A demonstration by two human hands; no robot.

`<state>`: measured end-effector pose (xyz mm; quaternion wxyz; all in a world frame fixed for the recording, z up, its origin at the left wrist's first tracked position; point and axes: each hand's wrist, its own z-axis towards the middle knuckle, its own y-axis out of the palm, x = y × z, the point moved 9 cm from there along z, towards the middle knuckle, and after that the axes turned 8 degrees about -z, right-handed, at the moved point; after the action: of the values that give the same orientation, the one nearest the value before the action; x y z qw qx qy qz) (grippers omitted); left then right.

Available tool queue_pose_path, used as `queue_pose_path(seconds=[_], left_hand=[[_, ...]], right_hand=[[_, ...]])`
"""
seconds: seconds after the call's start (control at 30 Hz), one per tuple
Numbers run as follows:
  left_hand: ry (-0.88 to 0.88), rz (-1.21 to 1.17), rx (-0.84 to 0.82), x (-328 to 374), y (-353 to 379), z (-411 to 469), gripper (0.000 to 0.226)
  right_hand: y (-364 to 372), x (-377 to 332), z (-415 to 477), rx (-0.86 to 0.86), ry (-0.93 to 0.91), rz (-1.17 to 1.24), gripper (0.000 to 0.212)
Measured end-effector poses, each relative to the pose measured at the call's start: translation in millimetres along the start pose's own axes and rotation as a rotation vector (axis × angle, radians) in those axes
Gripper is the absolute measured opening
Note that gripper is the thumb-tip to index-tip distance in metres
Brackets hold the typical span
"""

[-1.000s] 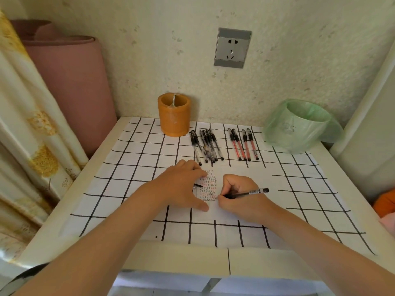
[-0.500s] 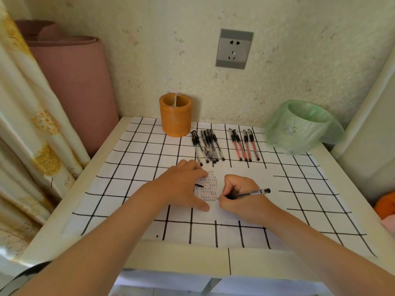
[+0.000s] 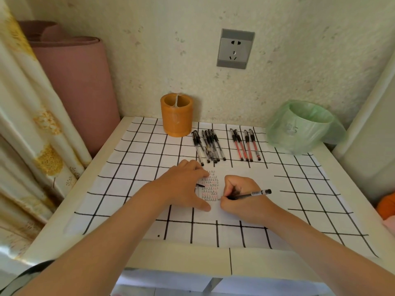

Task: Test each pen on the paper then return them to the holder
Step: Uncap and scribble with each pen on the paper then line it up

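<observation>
A small white paper (image 3: 210,185) covered with rows of black and red marks lies on the checked tablecloth. My left hand (image 3: 183,184) rests flat on its left edge, and a short black tip (image 3: 201,185) sticks out from under the palm. My right hand (image 3: 241,198) grips a black pen (image 3: 253,193) with its tip touching the paper's lower rows. The orange holder (image 3: 176,118) stands at the back with one pale item inside. Several black pens (image 3: 208,146) and several red pens (image 3: 245,145) lie side by side beside it.
A green-bagged bin (image 3: 299,129) sits at the back right corner of the table. A pink roll (image 3: 74,82) and a curtain (image 3: 32,129) stand left of the table. A wall socket (image 3: 235,49) is above the pens. An orange object (image 3: 386,207) lies off the right edge.
Both hands stay in place on the paper, and the pen tip keeps to the same lower rows. Only the view shifts slightly.
</observation>
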<state>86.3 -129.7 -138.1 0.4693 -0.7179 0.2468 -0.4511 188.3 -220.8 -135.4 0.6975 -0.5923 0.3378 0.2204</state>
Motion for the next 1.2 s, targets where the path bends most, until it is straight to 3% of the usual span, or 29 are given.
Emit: queue_pose_path(seconds=[0.83, 0.97, 1.1, 1.2], left_hand=[[0.001, 0.002, 0.009, 0, -1, -1, 0.1], [-0.001, 0.004, 0.005, -1, 0, -1, 0.099], [0.005, -0.101, 0.0, -4, -5, -4, 0.084], [-0.017, -0.161, 0.015, -11, -14, -7, 0.067]], right_hand=[[2, 0, -2, -0.036, 0.024, 0.019, 0.022], [-6, 5, -2, 0.038, 0.076, 0.181, 0.02], [-17, 8, -1, 0.128, 0.13, 0.304, 0.012], [-20, 11, 1, 0.15, 0.153, 0.372, 0.028]])
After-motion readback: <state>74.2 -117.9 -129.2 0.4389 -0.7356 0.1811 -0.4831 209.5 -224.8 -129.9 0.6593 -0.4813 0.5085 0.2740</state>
